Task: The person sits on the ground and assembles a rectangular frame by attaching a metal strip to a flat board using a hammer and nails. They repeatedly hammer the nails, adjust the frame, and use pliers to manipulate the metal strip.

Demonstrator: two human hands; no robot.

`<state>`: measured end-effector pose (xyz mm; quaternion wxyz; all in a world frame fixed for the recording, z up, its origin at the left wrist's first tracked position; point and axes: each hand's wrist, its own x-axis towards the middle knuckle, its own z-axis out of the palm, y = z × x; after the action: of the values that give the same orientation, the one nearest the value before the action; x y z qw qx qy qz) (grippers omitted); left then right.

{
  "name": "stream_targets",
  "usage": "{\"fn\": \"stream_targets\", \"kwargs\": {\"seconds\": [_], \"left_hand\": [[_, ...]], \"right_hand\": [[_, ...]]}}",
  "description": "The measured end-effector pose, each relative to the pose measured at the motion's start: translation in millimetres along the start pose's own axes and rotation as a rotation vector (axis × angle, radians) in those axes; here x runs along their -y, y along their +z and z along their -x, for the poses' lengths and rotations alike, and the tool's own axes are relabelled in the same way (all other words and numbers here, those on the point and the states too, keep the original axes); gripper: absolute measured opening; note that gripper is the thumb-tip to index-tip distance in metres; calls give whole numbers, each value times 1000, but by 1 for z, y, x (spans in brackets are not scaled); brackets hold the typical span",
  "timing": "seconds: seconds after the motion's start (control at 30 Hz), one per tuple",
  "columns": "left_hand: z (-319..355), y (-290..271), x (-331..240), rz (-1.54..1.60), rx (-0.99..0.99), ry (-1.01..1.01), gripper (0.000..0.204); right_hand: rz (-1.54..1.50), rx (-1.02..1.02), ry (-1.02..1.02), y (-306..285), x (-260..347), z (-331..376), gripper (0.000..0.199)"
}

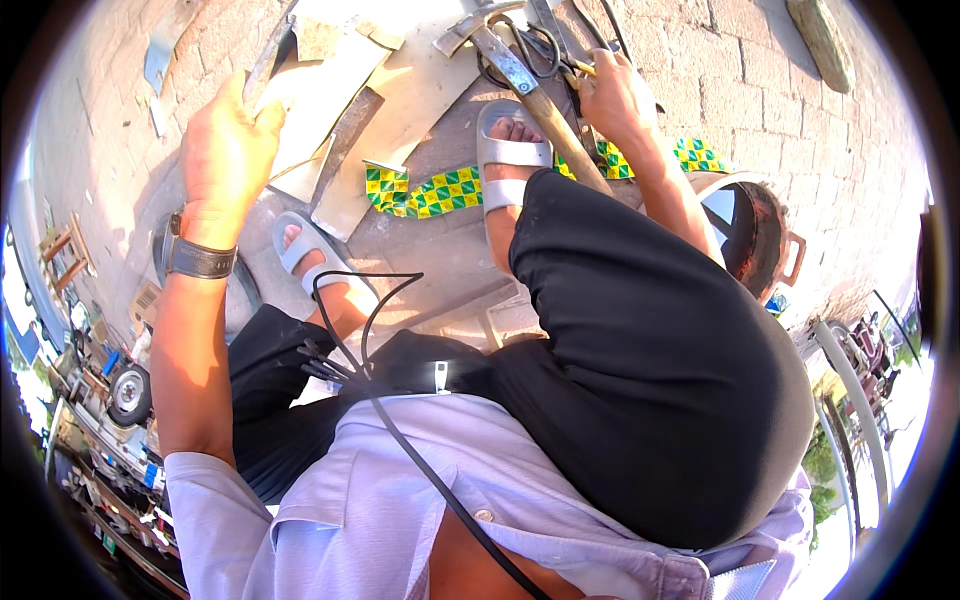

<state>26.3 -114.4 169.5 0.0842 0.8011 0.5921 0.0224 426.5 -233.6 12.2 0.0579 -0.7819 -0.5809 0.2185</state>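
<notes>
L hand (225, 150) closed round thin metal strip (268, 62) over pale boards (400, 100) | R hand (618, 95) grips scissors (530, 50) by hammer (535, 95) | both on paved ground (760, 90), near sandalled feet (510, 150)

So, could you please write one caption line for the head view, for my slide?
Seated person, left hand gripping a metal strip, right hand at shears beside a hammer.

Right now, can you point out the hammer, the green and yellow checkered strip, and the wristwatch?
hammer (545, 105): head view, on the wooden handle just below the metal head.
green and yellow checkered strip (430, 192): head view, on the middle of its left stretch, beside the sandal.
wristwatch (200, 258): head view, on the band around the left wrist.
</notes>
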Motion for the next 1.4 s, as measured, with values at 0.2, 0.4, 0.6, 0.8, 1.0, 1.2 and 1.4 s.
{"fn": "stream_targets", "kwargs": {"seconds": [0.2, 0.4, 0.6, 0.8, 1.0, 1.2, 1.4], "left_hand": [[2, 2, -6, 72, 72, -40, 57], [11, 3, -12, 57, 45, 40, 28], [11, -5, -16, 43, 106, -26, 42], [1, -2, -2, 70, 85, -8, 35], [-14, -15, 1, 75, 184, -75, 36], [-12, -20, -15, 94, 231, -199, 38], [2, -13, -36, 103, 287, -109, 36]], "right_hand": [[192, 178, -12, 10, -10, -3, 49], [139, 182, -41, -41, -5, -17, 30], [25, -39, -11, -113, -18, -5, 32], [-1267, 365, -259, -121, 56, 35, 35], [-1695, 840, -117, -102, 158, 54, 31], [-1691, 903, -25, -94, 170, 63, 72], [-1736, 656, 184, -66, 113, 51, 53]]}}
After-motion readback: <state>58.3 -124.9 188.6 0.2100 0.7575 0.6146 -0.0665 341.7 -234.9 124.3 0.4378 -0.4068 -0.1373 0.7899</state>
